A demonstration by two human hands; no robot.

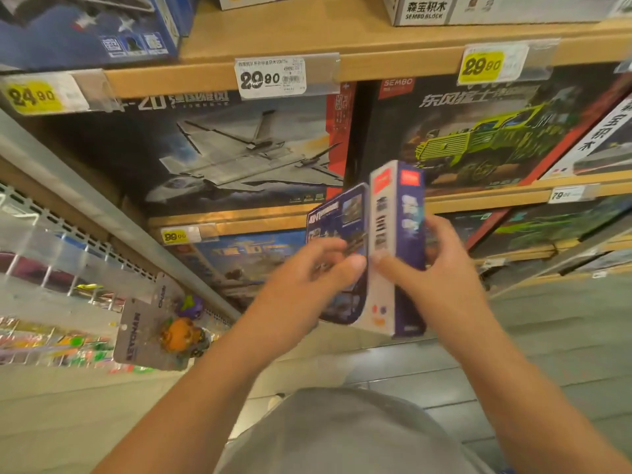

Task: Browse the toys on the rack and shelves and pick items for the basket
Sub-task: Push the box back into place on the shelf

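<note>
A purple and white toy box [398, 241] stands upright in the air in front of the wooden shelves. My right hand [441, 278] grips its right side and lower edge. A second, flatter purple box [338, 230] leans against its left face. My left hand [304, 285] holds that flatter box from the left, fingers curled over its front. No basket is in view.
Wooden shelves carry large building-block boxes: a grey jet [239, 148], a green truck [478, 135] and a helicopter set [246, 258]. Price tags [270, 78] hang on the shelf edges. At the left, a wire rack [51, 268] holds carded small toys [154, 323]. Grey floor lies below.
</note>
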